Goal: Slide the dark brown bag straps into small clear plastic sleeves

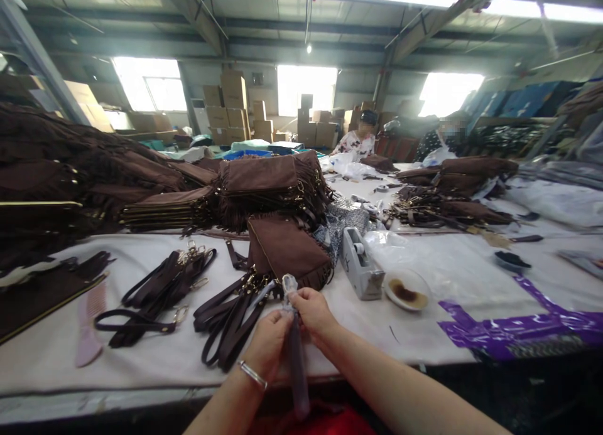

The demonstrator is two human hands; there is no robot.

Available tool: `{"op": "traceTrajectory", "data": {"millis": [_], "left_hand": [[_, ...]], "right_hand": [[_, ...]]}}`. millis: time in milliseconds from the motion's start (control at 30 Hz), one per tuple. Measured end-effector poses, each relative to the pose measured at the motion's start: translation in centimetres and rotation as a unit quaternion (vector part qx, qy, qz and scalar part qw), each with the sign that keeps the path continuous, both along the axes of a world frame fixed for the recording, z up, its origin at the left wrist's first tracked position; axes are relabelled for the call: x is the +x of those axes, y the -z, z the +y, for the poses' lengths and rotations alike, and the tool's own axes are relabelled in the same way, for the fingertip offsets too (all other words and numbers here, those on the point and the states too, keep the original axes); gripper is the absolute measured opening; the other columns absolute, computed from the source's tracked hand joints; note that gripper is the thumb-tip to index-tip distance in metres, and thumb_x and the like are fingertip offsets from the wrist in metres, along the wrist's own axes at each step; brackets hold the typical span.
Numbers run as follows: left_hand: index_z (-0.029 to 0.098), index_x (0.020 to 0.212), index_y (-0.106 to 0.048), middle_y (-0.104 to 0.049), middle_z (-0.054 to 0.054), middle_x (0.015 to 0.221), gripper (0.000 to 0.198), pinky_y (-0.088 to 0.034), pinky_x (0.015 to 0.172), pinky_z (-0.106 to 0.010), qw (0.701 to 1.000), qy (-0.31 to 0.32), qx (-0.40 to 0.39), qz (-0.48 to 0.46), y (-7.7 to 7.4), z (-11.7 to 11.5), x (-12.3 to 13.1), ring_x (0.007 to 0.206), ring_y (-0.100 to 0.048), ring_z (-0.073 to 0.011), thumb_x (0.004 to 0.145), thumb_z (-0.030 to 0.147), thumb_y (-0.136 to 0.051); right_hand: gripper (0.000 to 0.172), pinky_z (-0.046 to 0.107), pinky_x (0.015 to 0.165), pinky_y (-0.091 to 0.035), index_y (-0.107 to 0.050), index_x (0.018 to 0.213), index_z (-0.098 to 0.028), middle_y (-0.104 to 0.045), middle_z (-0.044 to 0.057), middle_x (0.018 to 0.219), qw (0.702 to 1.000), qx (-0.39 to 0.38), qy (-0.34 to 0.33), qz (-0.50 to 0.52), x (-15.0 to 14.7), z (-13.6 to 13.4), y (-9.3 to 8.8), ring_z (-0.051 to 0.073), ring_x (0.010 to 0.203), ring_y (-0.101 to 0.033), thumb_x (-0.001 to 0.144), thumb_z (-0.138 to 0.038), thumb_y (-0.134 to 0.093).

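Both hands meet at the front of the table around one dark strap in a clear plastic sleeve (298,366). My left hand (271,338) pinches the sleeve below its wrapped metal clasp. Higher up, my right hand (311,309) has its fingers closed on the plastic near the clasp end. The sleeved strap hangs down toward my lap. Just left of the hands lies a bundle of brown wrist straps (230,325) with gold clasps. Behind them rests a brown fringed pouch (287,243) with a gold zip.
More straps (160,290) and a pink comb (90,328) lie to the left. A tape dispenser (362,265), a stained white dish (406,290) and purple tape (518,331) are on the right. Stacked brown bags (264,181) stand behind; two people sit farther back.
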State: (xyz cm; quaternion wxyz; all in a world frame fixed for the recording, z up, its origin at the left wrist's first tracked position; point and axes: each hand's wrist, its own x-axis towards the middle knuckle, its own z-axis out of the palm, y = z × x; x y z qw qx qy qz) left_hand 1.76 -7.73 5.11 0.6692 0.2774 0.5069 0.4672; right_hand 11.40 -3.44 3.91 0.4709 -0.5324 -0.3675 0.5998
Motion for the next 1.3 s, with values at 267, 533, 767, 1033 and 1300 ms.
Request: {"op": "traceTrajectory", "data": {"millis": [267, 533, 767, 1033, 1300], "left_hand": [[0.020, 0.090, -0.053, -0.040, 0.010, 0.052, 0.029, -0.023, 0.037, -0.017, 0.986, -0.015, 0.049, 0.156, 0.1, -1.1, -0.3, 0.038, -0.035, -0.0063, 0.075, 0.044, -0.058], [0.022, 0.075, -0.046, -0.049, 0.007, 0.056, 0.027, -0.020, 0.036, -0.019, 0.978, 0.009, 0.021, 0.206, -0.2, -4.1, -1.0, 0.036, -0.032, -0.0053, 0.076, 0.047, -0.055], [0.021, 0.072, -0.050, -0.060, 0.001, 0.061, 0.014, -0.029, 0.044, -0.024, 0.925, 0.028, 0.067, 0.374, -1.3, -4.7, -1.4, 0.043, -0.044, -0.0108, 0.084, 0.028, -0.045], [0.022, 0.067, -0.048, -0.063, -0.002, 0.061, 0.014, -0.035, 0.056, -0.028, 0.886, 0.024, 0.118, 0.447, -1.5, -4.7, -1.9, 0.058, -0.056, -0.0178, 0.082, 0.021, -0.048], [0.025, 0.067, -0.041, -0.047, 0.006, 0.052, 0.028, -0.024, 0.040, -0.024, 0.965, 0.014, 0.058, 0.257, 1.3, -5.9, -1.7, 0.040, -0.040, -0.0107, 0.076, 0.046, -0.058]], "right_hand": [[0.022, 0.019, 0.040, -0.027, -0.055, 0.054, -0.015, -0.049, -0.005, 0.041, 0.999, 0.002, -0.029, -0.029, 0.1, 0.8, -0.3, 0.006, 0.039, -0.042, 0.065, -0.028, -0.069], [0.013, 0.018, 0.039, -0.028, -0.059, 0.077, -0.015, -0.059, -0.002, 0.056, 0.995, -0.085, -0.043, 0.022, 1.7, 0.6, 0.0, 0.006, 0.040, -0.044, 0.077, -0.027, -0.055], [0.028, 0.024, 0.052, -0.039, -0.065, 0.079, -0.014, -0.062, 0.004, 0.072, 0.974, 0.085, -0.076, -0.193, 2.5, 0.7, -1.6, 0.013, 0.057, -0.053, 0.080, -0.041, -0.059], [0.015, 0.026, 0.080, -0.043, -0.067, 0.073, -0.020, -0.059, 0.004, 0.084, 0.810, 0.394, -0.147, -0.409, 1.9, 1.7, -3.4, 0.017, 0.084, -0.055, 0.084, -0.020, -0.056], [0.014, 0.030, 0.082, -0.039, -0.061, 0.077, -0.017, -0.060, 0.011, 0.094, 0.824, 0.293, 0.005, -0.484, 3.6, 6.9, -4.5, 0.020, 0.087, -0.055, 0.085, -0.016, -0.049]]}}
